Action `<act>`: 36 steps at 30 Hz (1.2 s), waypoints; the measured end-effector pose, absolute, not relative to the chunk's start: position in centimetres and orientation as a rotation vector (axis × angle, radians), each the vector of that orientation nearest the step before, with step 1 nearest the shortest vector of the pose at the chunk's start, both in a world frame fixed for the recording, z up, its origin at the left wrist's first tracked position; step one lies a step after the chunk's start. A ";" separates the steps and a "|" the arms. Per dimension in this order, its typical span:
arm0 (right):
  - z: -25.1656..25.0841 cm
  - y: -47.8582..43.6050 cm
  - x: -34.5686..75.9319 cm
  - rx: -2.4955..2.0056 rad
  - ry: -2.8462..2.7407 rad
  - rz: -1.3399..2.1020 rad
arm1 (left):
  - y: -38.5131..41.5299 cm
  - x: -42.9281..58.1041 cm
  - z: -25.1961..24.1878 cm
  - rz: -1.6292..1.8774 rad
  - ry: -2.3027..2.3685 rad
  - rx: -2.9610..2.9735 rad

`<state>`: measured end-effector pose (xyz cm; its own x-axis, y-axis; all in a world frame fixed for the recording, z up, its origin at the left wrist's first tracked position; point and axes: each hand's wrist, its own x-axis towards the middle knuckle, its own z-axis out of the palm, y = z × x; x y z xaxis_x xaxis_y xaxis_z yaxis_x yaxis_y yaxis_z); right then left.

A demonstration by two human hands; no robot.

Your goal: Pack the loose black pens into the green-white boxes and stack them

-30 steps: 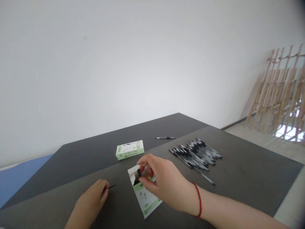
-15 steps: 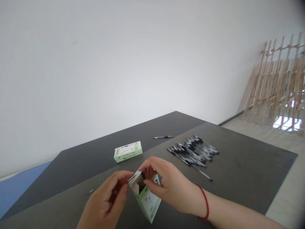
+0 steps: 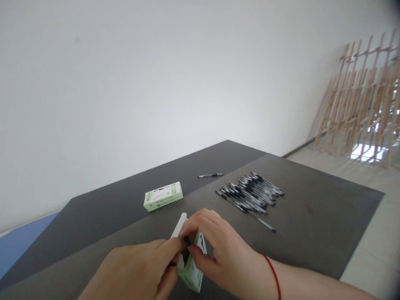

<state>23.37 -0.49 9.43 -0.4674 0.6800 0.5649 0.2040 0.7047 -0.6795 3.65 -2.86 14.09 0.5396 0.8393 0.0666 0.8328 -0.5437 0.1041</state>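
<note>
A green-and-white pen box (image 3: 194, 278) is tilted between my hands, its end open and a white flap (image 3: 179, 225) standing up. My left hand (image 3: 137, 266) is closed at the left side of the opening, fingers pressed on the box edge. A small dark bit shows under those fingers, too little to name. My right hand (image 3: 220, 254) curls over the other side. Its thumb and forefinger pinch the black end of a pen (image 3: 187, 241) at the opening; the pen's rest is hidden. A red cord circles the right wrist.
Several clear pens with black grips (image 3: 250, 193) lie in a pile right of my hands. One single pen (image 3: 210, 175) lies farther back. A second green-and-white box (image 3: 163, 196) rests on the dark table (image 3: 300, 216). Wooden frames (image 3: 359, 100) lean at the wall.
My left hand has moved right, up against the box opening, and now covers part of it. The flap stands more upright. The right hand keeps its pinch. The view has shifted slightly.
</note>
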 end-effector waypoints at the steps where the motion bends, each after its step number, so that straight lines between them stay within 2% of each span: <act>1: 9.4 -0.5 23.4 -0.677 -2.019 0.663 | -2.4 3.7 14.4 0.063 1.487 2.695; 4: 9.7 -0.3 23.6 -0.660 -2.072 0.644 | -1.6 4.0 15.2 -0.141 1.571 2.610; 9: 9.7 -0.2 23.9 -0.622 -2.132 0.611 | -1.3 4.4 16.1 -0.291 1.792 2.545; 15: 8.9 -0.2 23.9 -0.606 -2.097 0.577 | -1.4 5.0 16.0 -0.182 1.596 2.681; 25: 8.7 -0.1 24.4 -0.610 -2.066 0.624 | -0.5 6.6 16.6 -0.391 1.473 2.904; 36: 8.3 0.1 24.2 -0.712 -2.030 0.636 | 1.5 5.8 16.3 -0.210 1.260 2.907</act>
